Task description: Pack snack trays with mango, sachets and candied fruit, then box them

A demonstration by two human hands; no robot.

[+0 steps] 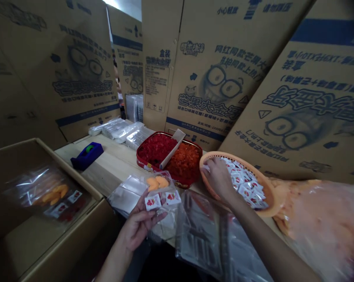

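Observation:
My left hand (pixel 143 223) holds a clear plastic packet (pixel 171 183) from below, with its thumb near the front edge. Several orange candy pieces (pixel 157 183) show in the packet's upper part. In front of them are two small white sachets (pixel 152 202) with red print. My right hand (pixel 219 174) reaches into the left side of an orange perforated basket (pixel 272 209) full of similar sachets (pixel 247 182). Its fingers are bent together beside a bit of white, and what they pinch is partly hidden.
A red tin (pixel 191 178) of red and orange bits, split by a divider, stands behind the hands. At left are a blue tape dispenser (pixel 87 156) and an open carton (pixel 97 201) containing filled packets. Clear packaging (pixel 200 235) lies in front; tall cartons (pixel 212 78) stand behind.

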